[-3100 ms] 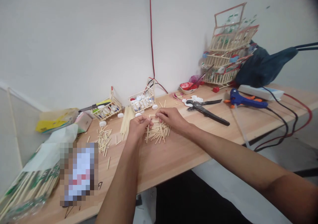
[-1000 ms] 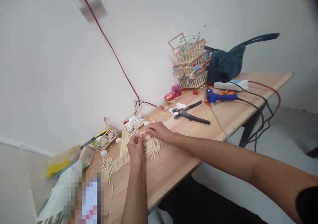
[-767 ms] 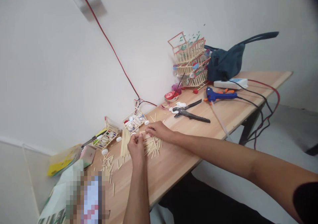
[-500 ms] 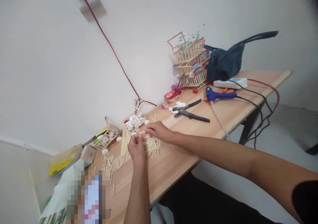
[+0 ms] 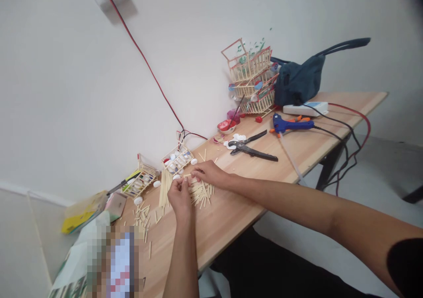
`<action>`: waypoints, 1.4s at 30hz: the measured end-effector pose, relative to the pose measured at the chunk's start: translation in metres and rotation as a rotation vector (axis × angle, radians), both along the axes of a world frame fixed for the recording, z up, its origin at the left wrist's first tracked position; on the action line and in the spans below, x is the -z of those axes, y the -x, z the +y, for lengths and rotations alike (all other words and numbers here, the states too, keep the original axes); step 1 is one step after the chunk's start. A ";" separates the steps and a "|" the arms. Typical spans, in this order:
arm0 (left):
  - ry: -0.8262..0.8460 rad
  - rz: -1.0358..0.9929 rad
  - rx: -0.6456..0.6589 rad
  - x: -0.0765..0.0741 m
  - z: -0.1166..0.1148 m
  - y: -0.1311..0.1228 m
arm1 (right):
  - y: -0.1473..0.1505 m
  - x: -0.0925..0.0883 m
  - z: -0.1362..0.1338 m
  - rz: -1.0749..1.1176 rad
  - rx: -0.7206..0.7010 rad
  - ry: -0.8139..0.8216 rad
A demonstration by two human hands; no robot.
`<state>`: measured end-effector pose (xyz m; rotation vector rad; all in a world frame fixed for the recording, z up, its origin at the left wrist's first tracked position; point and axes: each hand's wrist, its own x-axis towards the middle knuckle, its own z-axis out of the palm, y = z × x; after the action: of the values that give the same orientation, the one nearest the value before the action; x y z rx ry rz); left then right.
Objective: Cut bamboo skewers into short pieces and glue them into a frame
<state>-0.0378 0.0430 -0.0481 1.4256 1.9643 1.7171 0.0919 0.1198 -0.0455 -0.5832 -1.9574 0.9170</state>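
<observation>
My left hand [image 5: 180,197] is pinched at its fingertips beside a small pale stick [image 5: 187,175] that spans toward my right hand. My right hand [image 5: 206,174] has its fingers closed at the other end of it, a little above the table. Below and between the hands lies a pile of short wooden sticks [image 5: 202,195]. A bundle of longer sticks [image 5: 165,189] lies just left of my left hand. Behind them sits a small stick cart [image 5: 177,158] holding white and coloured pieces, with round white wheels.
Another stick cart [image 5: 141,182] and loose sticks [image 5: 142,216] are at the left. Black cutters [image 5: 253,148], a red-stained bowl [image 5: 226,126], a blue glue gun [image 5: 291,125], stacked stick baskets [image 5: 253,80], a power strip [image 5: 306,108] and a dark bag [image 5: 297,82] stand farther right.
The whole view has shifted slightly, so things sit a little farther left and up. Both hands keep nearly the same pose over the sticks.
</observation>
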 end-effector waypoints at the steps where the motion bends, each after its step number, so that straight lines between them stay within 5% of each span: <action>1: -0.003 0.010 -0.010 0.001 0.000 0.000 | 0.000 0.000 0.000 -0.001 -0.002 -0.003; 42: -0.005 0.108 -0.066 -0.002 -0.006 -0.006 | 0.003 0.004 0.000 -0.037 0.005 -0.001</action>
<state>-0.0314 0.0368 -0.0463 1.5012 2.0868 1.7064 0.0887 0.1199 -0.0499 -0.6075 -1.9886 0.9079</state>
